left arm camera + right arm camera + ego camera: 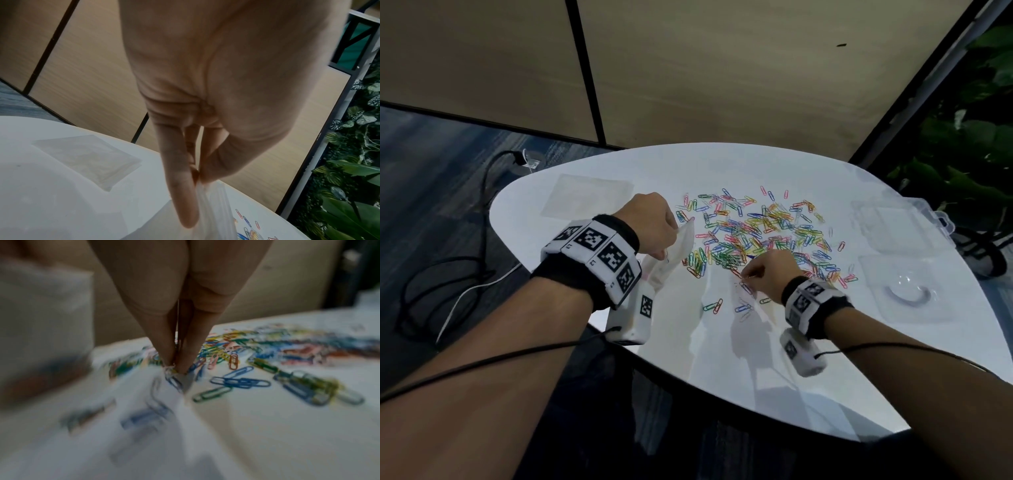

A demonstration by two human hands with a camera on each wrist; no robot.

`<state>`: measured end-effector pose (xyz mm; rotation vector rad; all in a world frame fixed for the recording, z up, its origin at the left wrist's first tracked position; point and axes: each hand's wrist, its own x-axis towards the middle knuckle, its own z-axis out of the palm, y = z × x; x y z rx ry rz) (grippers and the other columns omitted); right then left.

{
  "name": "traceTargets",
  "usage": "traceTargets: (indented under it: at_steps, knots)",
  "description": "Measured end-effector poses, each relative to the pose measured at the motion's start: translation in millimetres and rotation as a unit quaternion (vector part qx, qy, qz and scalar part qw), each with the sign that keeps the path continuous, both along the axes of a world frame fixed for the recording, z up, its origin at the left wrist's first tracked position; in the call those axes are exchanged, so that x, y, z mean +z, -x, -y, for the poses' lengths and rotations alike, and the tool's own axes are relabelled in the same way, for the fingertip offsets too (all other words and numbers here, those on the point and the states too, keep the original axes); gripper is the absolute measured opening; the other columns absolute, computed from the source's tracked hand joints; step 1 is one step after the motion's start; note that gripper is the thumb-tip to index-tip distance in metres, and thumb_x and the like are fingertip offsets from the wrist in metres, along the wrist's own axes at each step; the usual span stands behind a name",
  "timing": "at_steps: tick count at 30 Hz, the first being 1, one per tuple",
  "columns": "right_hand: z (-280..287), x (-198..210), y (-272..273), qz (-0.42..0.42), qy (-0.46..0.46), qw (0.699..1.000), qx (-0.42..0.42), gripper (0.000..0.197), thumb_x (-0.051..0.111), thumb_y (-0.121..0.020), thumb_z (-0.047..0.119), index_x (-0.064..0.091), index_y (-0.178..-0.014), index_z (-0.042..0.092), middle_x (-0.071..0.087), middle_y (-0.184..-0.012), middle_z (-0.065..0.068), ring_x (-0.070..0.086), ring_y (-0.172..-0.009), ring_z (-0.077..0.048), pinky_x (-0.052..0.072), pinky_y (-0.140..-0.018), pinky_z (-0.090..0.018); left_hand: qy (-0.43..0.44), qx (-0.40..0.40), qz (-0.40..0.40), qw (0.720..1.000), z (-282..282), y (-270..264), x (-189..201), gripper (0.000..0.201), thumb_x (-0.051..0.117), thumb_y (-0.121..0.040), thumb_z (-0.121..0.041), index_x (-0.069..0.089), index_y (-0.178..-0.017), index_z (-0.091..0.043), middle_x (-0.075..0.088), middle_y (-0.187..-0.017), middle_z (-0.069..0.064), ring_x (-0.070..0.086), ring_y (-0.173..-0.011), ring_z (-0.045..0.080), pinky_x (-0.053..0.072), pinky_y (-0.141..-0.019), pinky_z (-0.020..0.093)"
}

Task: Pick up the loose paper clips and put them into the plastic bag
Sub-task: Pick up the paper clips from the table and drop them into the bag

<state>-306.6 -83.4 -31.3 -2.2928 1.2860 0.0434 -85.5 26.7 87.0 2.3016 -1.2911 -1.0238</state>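
A wide heap of coloured paper clips point(756, 233) covers the middle of the white table point(825, 370). My left hand point(671, 240) is raised over the table's left part and pinches the rim of a small clear plastic bag point(683, 246), which hangs below it. The left wrist view shows thumb and fingers closed on the plastic bag point(213, 211). My right hand point(744, 275) is down at the near edge of the heap. In the blurred right wrist view its fingertips point(185, 363) pinch a paper clip point(173, 379) at the table surface.
A second flat plastic bag point(589, 198) lies at the table's far left. An open clear plastic box point(893, 219) and its lid point(907, 291) sit at the right. A few stray clips point(714, 306) lie nearer me. Cables point(448, 274) trail on the floor.
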Motion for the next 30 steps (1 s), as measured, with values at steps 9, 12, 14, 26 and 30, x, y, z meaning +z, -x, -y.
traceTargets:
  at_steps: [9,12,14,26,30]
  knots:
    - [-16,82,-52,0.471,-0.41,0.741,-0.247,0.024,0.069,-0.082,-0.009,0.067,-0.106,-0.008,0.074,-0.087,-0.016,0.073,-0.076,-0.02,0.06,-0.072,-0.022,0.007,0.0,-0.011,1.0,2,6,0,0.034,0.044,-0.088,0.002,0.073,-0.103,-0.007,0.071,-0.071,0.006,0.076,-0.071,0.022,0.062,-0.078,0.036]
    - [-33,81,-73,0.46,-0.447,0.728,-0.242,0.025,0.066,-0.084,-0.01,0.064,-0.108,-0.013,0.071,-0.089,-0.019,0.071,-0.074,-0.021,0.061,-0.073,-0.024,0.014,0.018,-0.023,0.999,1,6,-2,0.031,0.045,-0.089,0.002,0.074,-0.1,-0.005,0.075,-0.077,0.014,0.076,-0.072,0.023,0.062,-0.078,0.036]
    - [-42,76,-82,0.42,-0.442,0.752,-0.251,0.022,0.065,-0.085,-0.009,0.063,-0.105,-0.016,0.069,-0.09,-0.022,0.071,-0.071,-0.022,0.061,-0.072,-0.025,0.018,0.032,-0.031,0.999,1,5,-3,0.029,0.047,-0.089,0.001,0.074,-0.098,-0.004,0.076,-0.077,0.014,0.076,-0.071,0.022,0.062,-0.078,0.037]
    - [-51,68,-94,0.196,-0.194,0.961,-0.038,0.019,0.063,-0.085,0.009,0.078,-0.096,0.013,0.077,-0.086,-0.008,0.072,-0.087,-0.035,0.059,-0.079,-0.051,0.015,0.025,-0.043,0.999,-2,3,-3,0.029,0.052,-0.083,0.004,0.078,-0.091,-0.007,0.076,-0.073,0.01,0.076,-0.071,0.018,0.062,-0.079,0.032]
    - [-49,78,-91,0.196,-0.149,0.969,0.024,0.031,0.057,-0.088,0.005,0.073,-0.113,0.016,0.075,-0.103,-0.002,0.071,-0.093,-0.027,0.058,-0.087,-0.041,0.025,0.051,-0.037,0.998,-2,-1,-3,0.029,0.05,-0.086,0.003,0.075,-0.098,-0.004,0.076,-0.074,0.011,0.076,-0.072,0.019,0.06,-0.084,0.036]
